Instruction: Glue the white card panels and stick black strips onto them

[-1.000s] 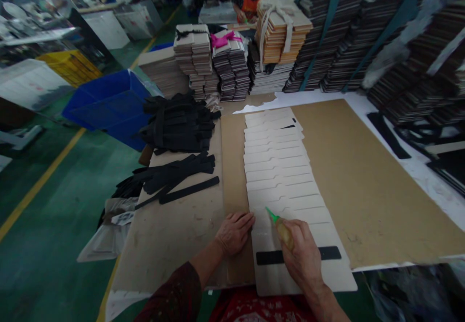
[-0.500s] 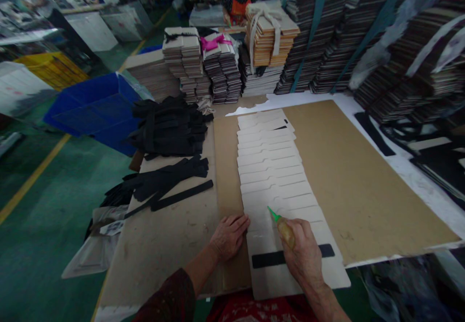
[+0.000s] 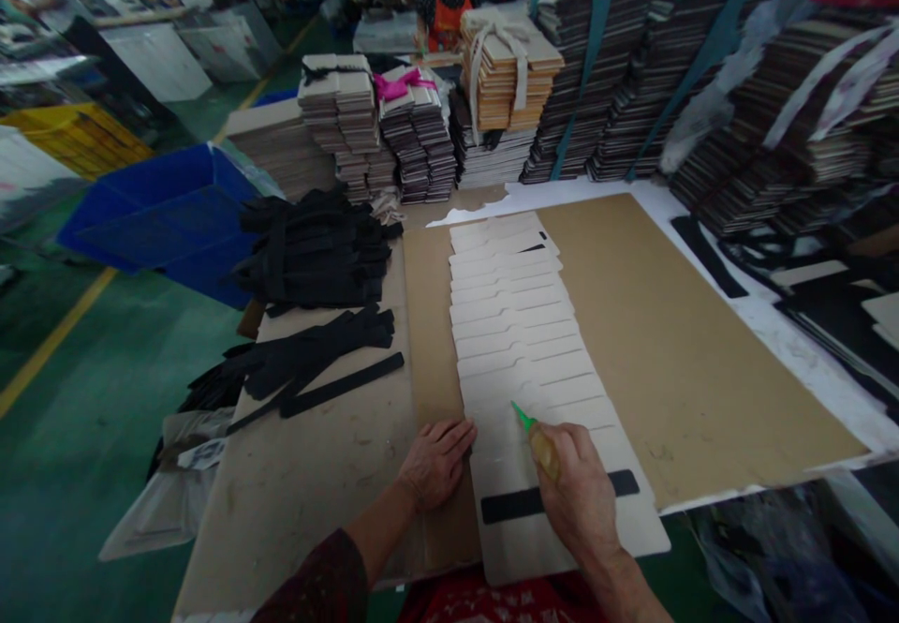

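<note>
Bottle [image 3: 546,457] held in the right hand [image 3: 582,499] above overlapped boards [image 3: 495,450].
Its body is wrapped by curled fingers, with the green nozzle [image 3: 521,415] pointed forward; it can be judged light and squeezable (perhaps slick), best gripped round the middle. The boards can be judged thin and stiff, best lifted by their edges; at their left edge the left hand [image 3: 436,466] is laid flat, nothing gripped. Across the nearest board a black strip [image 3: 509,506] is laid.
</note>
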Tool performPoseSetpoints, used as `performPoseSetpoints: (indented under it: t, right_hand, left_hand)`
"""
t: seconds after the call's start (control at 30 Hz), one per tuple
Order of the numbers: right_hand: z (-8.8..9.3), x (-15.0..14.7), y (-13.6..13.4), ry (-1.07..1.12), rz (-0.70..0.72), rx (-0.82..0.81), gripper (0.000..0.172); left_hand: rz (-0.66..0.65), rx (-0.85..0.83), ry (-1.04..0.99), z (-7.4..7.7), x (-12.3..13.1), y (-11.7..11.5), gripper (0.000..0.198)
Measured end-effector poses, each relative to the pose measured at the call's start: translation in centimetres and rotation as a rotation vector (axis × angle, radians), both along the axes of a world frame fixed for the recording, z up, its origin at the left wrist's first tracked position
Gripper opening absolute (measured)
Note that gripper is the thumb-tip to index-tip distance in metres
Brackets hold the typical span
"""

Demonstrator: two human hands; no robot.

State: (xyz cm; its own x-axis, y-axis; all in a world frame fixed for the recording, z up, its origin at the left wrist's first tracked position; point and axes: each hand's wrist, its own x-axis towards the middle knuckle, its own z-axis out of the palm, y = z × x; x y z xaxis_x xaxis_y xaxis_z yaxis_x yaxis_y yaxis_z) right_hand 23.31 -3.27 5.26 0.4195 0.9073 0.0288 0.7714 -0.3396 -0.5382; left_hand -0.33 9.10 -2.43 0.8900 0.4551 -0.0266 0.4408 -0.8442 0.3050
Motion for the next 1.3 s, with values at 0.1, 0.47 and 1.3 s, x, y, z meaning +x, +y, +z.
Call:
performPoseSetpoints:
  t: [0.1, 0.47, 1.3]
  right_hand:
    - [0.2, 0.0, 0.1, 0.003, -0.011, -0.007, 0.028]
    - [0.7, 1.5, 0.0, -0.055, -0.1, -0.051, 0.026]
    - [0.5, 4.6, -0.9, -0.117, -0.215, -0.085, 0.023]
  left_hand:
    - [-0.001, 0.005, -0.002, 0.0, 0.0, 0.0, 0.057]
    - [-0.002, 0.004, -0.026, -0.2, -0.2, 0.0, 0.057]
    - [-0.032, 0.062, -0.054, -0.3, -0.2, 0.3, 0.059]
